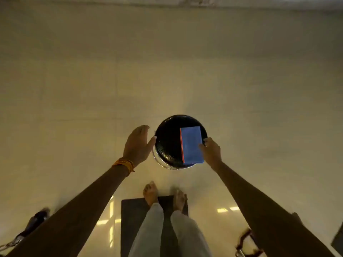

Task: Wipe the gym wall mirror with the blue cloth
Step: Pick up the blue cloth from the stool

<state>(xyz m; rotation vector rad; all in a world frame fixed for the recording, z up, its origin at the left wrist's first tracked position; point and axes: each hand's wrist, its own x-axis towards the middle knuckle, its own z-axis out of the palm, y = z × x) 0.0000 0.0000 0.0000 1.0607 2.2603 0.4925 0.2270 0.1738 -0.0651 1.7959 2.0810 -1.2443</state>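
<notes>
Our right hand [211, 151], just right of the frame's centre, pinches the right edge of the folded blue cloth [191, 145], which has an orange-stitched side. It lies flat on the right half of a round black stool seat [167, 141] with a chrome ring. Our left hand [137, 143] is spread wide beside the seat's left rim, thumb tip touching it, with orange thread bands [124, 164] at the wrist. At lower centre our bare feet [150, 191] stand on a dark rectangular mat [133, 219] on the glossy pale tiled floor [74, 89].
</notes>
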